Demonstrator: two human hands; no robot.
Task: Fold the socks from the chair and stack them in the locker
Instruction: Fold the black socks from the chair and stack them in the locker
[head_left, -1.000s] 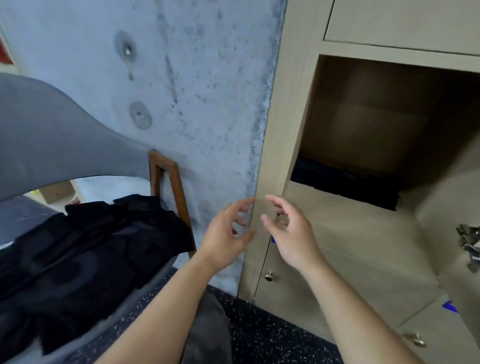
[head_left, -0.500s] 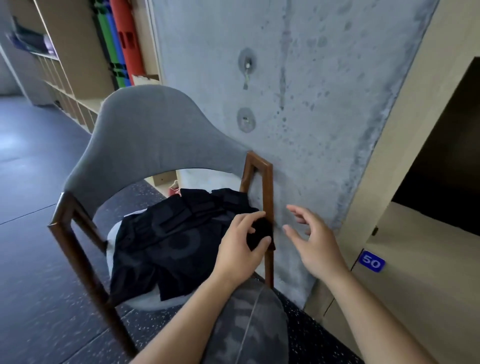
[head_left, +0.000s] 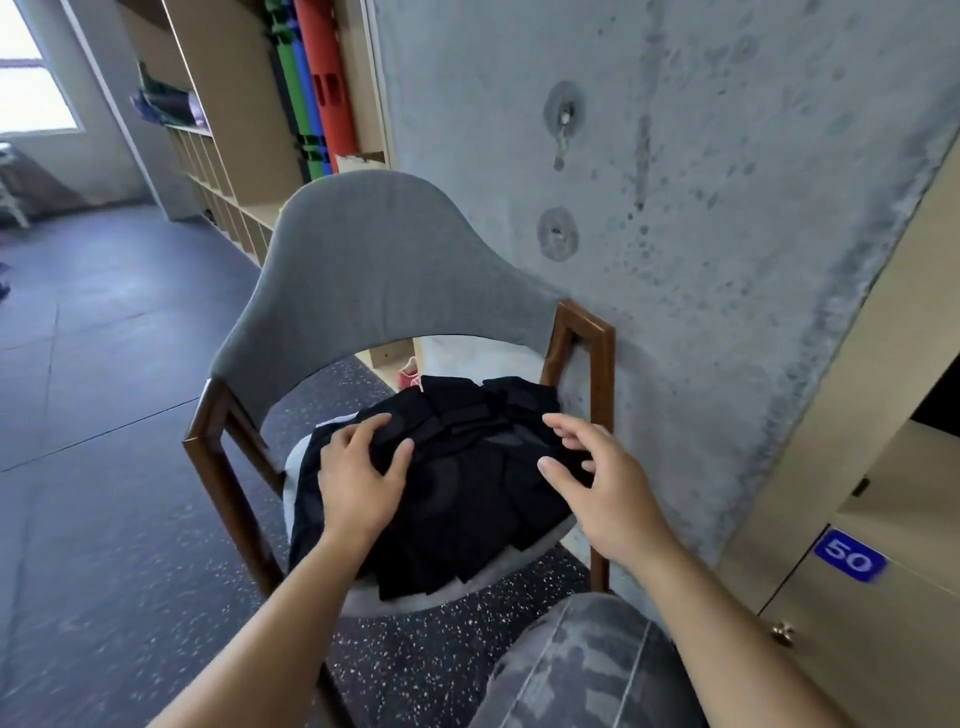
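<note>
Reaching into the sock pile on the chair for the next one to fold.

The left hand's (head_left: 358, 480) fingers lie spread and flat on the black socks (head_left: 457, 483), thumb out to the side, pressing the cloth without pinching any of it; the right hand (head_left: 597, 483) hovers just above the pile's right side, fingers loosely curled and apart, holding nothing. The step in hand looks like picking: the next move calls for singling out one sock from a heap of overlapping dark pieces, where edges are hard to tell apart. The socks cover most of the seat of the grey chair (head_left: 384, 260). The locker (head_left: 883, 467) stands to the right beside the concrete wall (head_left: 701, 208); its inside is not visible here.
</note>
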